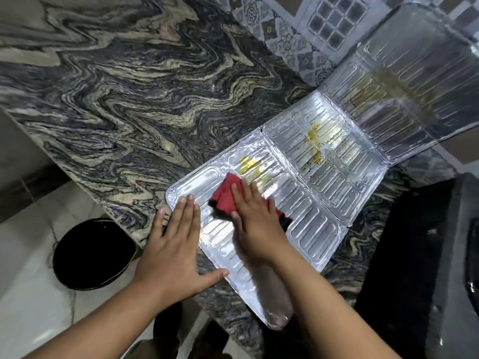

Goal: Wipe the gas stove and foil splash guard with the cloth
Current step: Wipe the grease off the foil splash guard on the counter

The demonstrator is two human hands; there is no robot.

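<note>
- My left hand [176,244] lies flat, palm down, on the near corner of the foil splash guard [318,229], fingers straight and close together, thumb stretched out to the side along the guard's near edge. It grips nothing; it only presses the foil against the counter.
- My right hand [255,226] lies just beside it, also palm down, with fingers slightly spread on top of a crumpled red cloth [224,198]. The cloth is pressed between my palm and the foil, and bunches out past my fingertips and past the far side of my hand.
- The guard's nearest panel lies flat on the marbled grey stone countertop [116,99], its ribbed surface shining where the light catches it.
- Just beyond the cloth, on that same panel, there is a yellow greasy stain [250,165].
- The middle panel carries a larger yellow-brown splatter [315,141]; the farthest panel [394,94] tilts up toward the patterned wall tiles [285,40] and shows a dull brownish smear.
- To my right, touching the frame edge, sits the black gas stove [425,255], apart from the cloth.
- Below the counter's edge to my left, a round black bin [90,255] stands on the pale floor.
</note>
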